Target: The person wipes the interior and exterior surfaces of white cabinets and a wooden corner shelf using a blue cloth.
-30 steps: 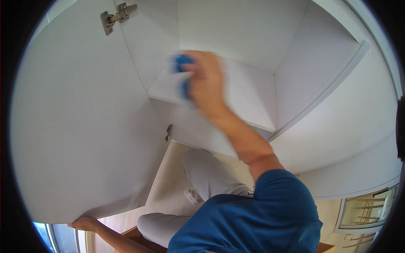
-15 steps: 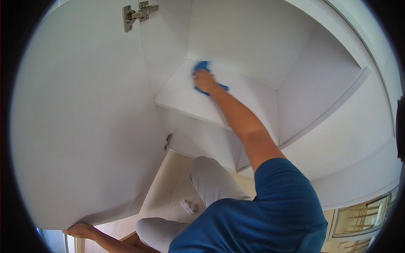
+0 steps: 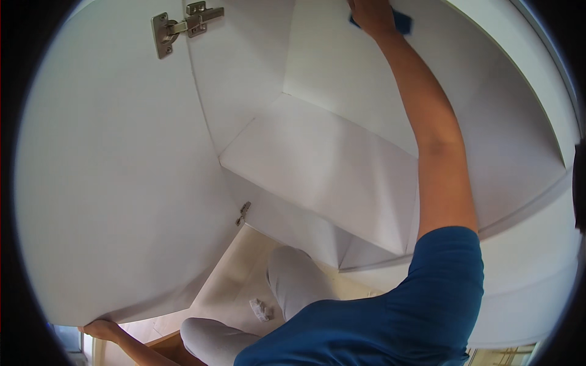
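High inside the white cabinet, my right hand [image 3: 373, 18] presses a blue cloth [image 3: 403, 23] to the back wall [image 3: 342, 67]. The cloth shows on both sides of the hand, and the fingertips are partly cut off by the top of the view. Below it lies the white shelf [image 3: 305, 146], bare where I see it. At the lower left, my left hand [image 3: 102, 330] grips the bottom edge of the open cabinet door [image 3: 110, 183], with its fingers partly hidden behind it.
A metal hinge [image 3: 183, 25] joins door and side wall at the top, with a lower hinge [image 3: 243, 213] further down. A crumpled whitish item [image 3: 260, 309] lies on the pale floor [image 3: 232, 283] beside my knees. The cabinet's curved frame [image 3: 519, 213] borders the right.
My right hand has moved with the blue cloth from the shelf's back left corner up and right to the back wall. My left hand stays at the door's edge.
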Demonstrator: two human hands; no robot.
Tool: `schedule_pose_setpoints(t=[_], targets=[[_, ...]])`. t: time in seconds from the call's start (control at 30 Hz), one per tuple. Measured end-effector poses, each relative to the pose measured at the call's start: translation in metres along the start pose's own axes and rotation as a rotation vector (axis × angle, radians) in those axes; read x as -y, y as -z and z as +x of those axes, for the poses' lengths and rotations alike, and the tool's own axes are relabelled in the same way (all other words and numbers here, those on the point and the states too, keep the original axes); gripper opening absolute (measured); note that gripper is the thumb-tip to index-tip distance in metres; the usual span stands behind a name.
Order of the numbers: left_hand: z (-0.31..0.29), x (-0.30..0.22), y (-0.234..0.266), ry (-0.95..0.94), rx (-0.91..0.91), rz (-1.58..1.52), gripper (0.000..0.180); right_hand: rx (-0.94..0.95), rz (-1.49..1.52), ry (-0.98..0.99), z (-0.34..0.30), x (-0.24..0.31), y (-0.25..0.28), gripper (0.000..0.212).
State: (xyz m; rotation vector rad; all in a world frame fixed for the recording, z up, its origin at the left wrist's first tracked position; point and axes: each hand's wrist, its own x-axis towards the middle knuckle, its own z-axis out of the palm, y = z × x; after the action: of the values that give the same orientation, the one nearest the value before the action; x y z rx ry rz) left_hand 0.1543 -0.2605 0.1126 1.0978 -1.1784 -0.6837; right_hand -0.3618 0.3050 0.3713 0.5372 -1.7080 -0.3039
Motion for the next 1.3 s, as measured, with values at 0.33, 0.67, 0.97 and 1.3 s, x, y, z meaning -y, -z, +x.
schedule_pose_setpoints(t=[0.33, 0.67, 0.97, 1.3], targets=[[0.007, 0.02, 0.003, -0.185, -0.002, -0.01, 0.051, 0.574, 0.166, 0.541, -0.21, 0.117, -0.082, 0.037], [-0.011, 0.015, -0.02, -0.146, 0.092, -0.122, 0.042, 0.725, 0.519, -0.237, -0.216, 0.139, -0.099, 0.044], [-0.025, -0.019, 0.014, 0.038, 0.235, -0.273, 0.057, 0.626, 0.721, -0.136, -0.194, 0.312, 0.096, 0.036], [0.078, -0.154, 0.058, 0.312, 0.737, -0.169, 0.054, 1.104, -0.109, -0.84, -0.334, 0.134, 0.198, 0.053]])
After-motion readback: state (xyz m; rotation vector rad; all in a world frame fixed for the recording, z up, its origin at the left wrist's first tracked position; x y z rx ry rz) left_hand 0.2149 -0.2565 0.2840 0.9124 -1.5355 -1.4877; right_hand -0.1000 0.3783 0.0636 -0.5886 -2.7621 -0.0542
